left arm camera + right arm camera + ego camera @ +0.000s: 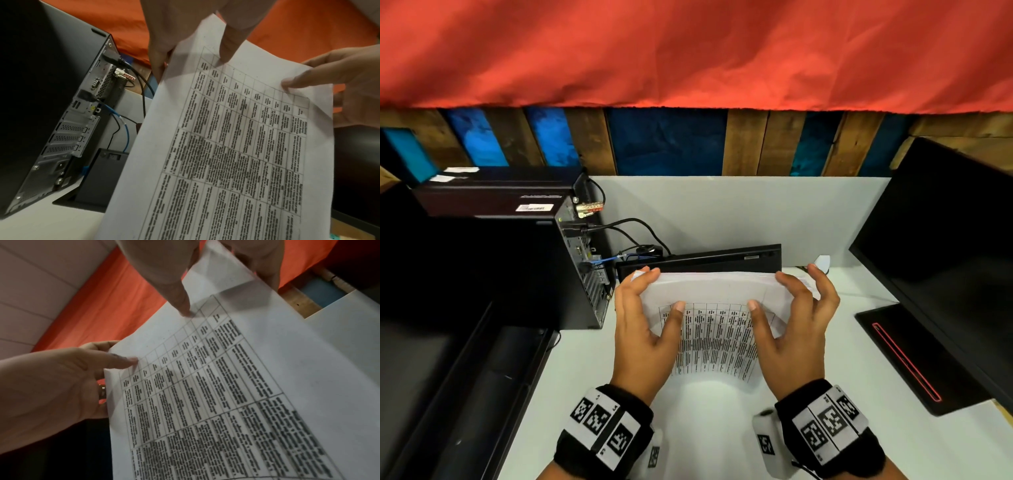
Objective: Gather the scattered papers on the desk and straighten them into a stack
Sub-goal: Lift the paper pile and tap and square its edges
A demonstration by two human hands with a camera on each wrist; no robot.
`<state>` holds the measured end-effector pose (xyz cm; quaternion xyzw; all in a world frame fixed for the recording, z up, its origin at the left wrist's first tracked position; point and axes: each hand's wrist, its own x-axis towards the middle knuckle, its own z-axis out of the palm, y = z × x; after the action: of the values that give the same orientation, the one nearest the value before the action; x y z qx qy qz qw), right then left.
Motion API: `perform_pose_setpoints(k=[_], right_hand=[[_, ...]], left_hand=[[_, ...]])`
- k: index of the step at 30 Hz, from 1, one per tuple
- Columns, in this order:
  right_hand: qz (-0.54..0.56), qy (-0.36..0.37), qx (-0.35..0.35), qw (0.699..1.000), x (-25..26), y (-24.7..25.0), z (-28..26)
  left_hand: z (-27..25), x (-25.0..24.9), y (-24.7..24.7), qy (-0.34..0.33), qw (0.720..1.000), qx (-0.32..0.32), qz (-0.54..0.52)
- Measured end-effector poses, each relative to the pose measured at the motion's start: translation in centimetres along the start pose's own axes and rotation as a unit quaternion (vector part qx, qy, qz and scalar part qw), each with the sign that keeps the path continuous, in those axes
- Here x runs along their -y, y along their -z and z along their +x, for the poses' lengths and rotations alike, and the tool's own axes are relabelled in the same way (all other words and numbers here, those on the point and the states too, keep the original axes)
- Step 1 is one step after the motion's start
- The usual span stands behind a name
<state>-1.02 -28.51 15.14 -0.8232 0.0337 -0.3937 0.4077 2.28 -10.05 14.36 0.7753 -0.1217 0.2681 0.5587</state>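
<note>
A stack of white papers point(717, 329) stands roughly upright over the white desk point(585, 377), its front sheet printed with a dense table. My left hand point(666, 289) grips the stack's upper left corner, thumb on the front and fingers behind. My right hand point(767, 289) grips the upper right corner the same way. In the left wrist view the left hand point(191, 61) pinches the papers point(236, 146). In the right wrist view the right hand point(224, 292) pinches the papers point(226, 402). Whether the lower edge touches the desk I cannot tell.
A black computer tower point(571, 260) with cables point(626, 233) stands close on the left. A flat black device point(705, 260) lies just behind the papers. A black monitor point(945, 257) and its base point(904, 353) fill the right side. Dark equipment point(448, 377) borders the left.
</note>
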Motion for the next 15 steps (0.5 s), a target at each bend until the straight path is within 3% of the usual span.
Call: perform_pose_setpoints(k=[2,5,8,12,15], right_hand=[[0.006,-0.004,0.003,1.0,0.0,0.2,0.1],[0.009,-0.01,0.024,1.0,-0.1,0.2,-0.1],[0.018,-0.033,0.034,0.999,-0.1,0.0,0.0],[0.061,-0.065,0.041,0.995,-0.4,0.2,0.3],[0.184,-0.136,0.041,0.973,-0.6,0.0,-0.1]], left_hand=[[-0.1,0.0,0.1,0.03,0.999,0.015,-0.035],[-0.4,-0.1,0.1,-0.013,1.0,0.019,0.014],[-0.1,0.0,0.4,-0.002,1.0,0.026,0.017],[0.1,0.6,0.6,0.079,0.992,0.035,-0.089],[-0.6,1.5,0.4,0.154,0.97,0.048,-0.181]])
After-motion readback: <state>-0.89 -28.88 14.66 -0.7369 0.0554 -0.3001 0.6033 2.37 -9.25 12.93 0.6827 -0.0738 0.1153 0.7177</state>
